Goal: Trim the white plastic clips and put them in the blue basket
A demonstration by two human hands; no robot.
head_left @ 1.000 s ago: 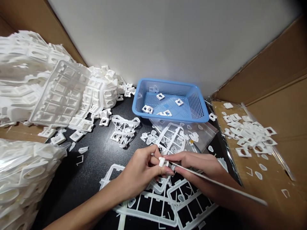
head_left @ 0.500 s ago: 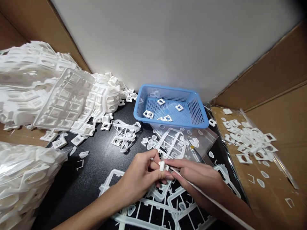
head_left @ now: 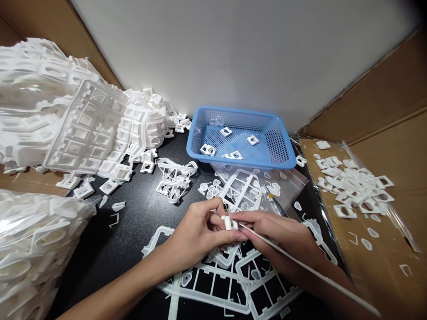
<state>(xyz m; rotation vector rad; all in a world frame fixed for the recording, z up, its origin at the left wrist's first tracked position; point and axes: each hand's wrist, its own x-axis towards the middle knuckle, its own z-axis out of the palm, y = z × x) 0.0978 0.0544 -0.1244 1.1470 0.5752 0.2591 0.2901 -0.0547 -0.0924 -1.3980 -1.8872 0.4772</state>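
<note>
My left hand [head_left: 197, 229] is closed around a small white plastic part [head_left: 229, 223], pinched between thumb and fingers. My right hand [head_left: 278, 231] grips a long, thin white stick [head_left: 313, 271]; its near end runs out past my right wrist. The tip of that stick meets the right side of the part, though the exact contact is hidden by my fingers. Under both hands lie empty white plastic frames [head_left: 205, 295] with thin crossbars, and scattered offcuts [head_left: 213, 190] lie just beyond.
A blue perforated basket [head_left: 240, 164] holds several white parts. Bagged parts and sheets [head_left: 90, 129] pile up at the left, with another clear bag [head_left: 36, 249] nearer. More loose parts [head_left: 358, 184] lie on cardboard at the right. A bent frame [head_left: 175, 180] sits left of centre.
The white part has turned a little in my left hand, and the stick's angle has shifted slightly. Both hands keep their grip. The whole view has tilted down and back up.
</note>
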